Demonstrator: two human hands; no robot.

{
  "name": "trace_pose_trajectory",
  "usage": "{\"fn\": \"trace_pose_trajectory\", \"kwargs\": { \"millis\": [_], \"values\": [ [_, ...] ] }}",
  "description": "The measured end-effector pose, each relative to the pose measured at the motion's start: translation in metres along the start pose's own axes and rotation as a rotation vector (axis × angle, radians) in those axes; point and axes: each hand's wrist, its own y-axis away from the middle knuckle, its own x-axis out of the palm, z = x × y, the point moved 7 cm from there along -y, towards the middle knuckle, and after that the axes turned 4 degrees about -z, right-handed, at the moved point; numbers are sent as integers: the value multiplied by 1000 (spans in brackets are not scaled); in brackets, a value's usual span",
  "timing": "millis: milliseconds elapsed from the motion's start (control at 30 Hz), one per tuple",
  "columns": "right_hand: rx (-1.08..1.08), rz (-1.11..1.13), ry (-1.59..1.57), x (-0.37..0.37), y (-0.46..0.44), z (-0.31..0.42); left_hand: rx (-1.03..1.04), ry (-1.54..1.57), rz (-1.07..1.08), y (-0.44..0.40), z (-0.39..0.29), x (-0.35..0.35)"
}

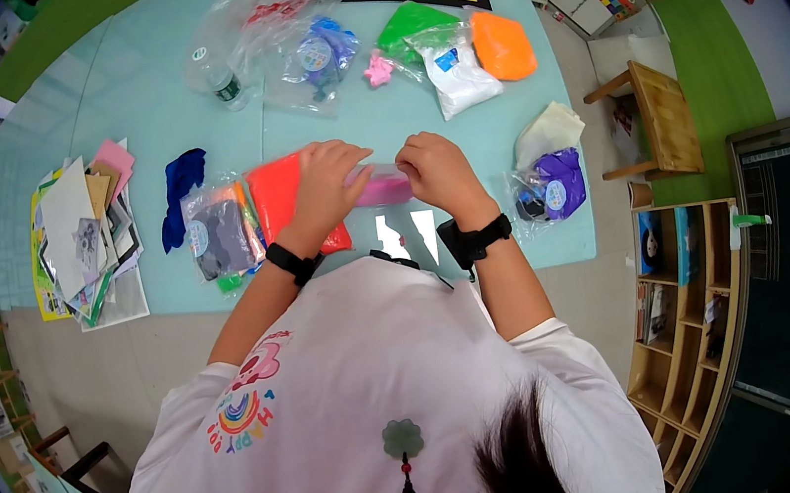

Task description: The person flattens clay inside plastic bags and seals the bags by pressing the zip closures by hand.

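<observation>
Between my hands is a clear plastic packet with something pink (384, 191) inside, low over the table. My left hand (331, 180) has its fingers curled on the packet's left end. My right hand (435, 173) pinches the clear upper right edge of it; the fingertips are partly hidden. Under and beside my left hand lies a flat red packet (273, 191). To its left are a clear bag with a dark grey packet (219, 238) and a crumpled dark blue piece (182, 193).
Farther back on the pale blue table (125, 92) are a plastic bottle (222, 82), clear bags with blue contents (325, 54), green (416, 26), white (460, 73) and orange packets (502, 45). A paper pile (89, 237) lies left; a purple packet (561, 185) lies right.
</observation>
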Motion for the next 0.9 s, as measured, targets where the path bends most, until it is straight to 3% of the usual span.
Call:
{"fn": "trace_pose_trajectory", "kwargs": {
  "millis": [333,400,700,900],
  "values": [
    [-2,-69,-68,0,3,11,2,4,134,7,0,21],
    [-37,-172,-104,-8,4,14,5,9,109,6,1,19],
    [-56,-87,-42,8,3,12,17,19,93,5,-6,20],
    [-7,-190,-55,-17,8,8,-6,-25,99,6,4,20]
  ]
}}
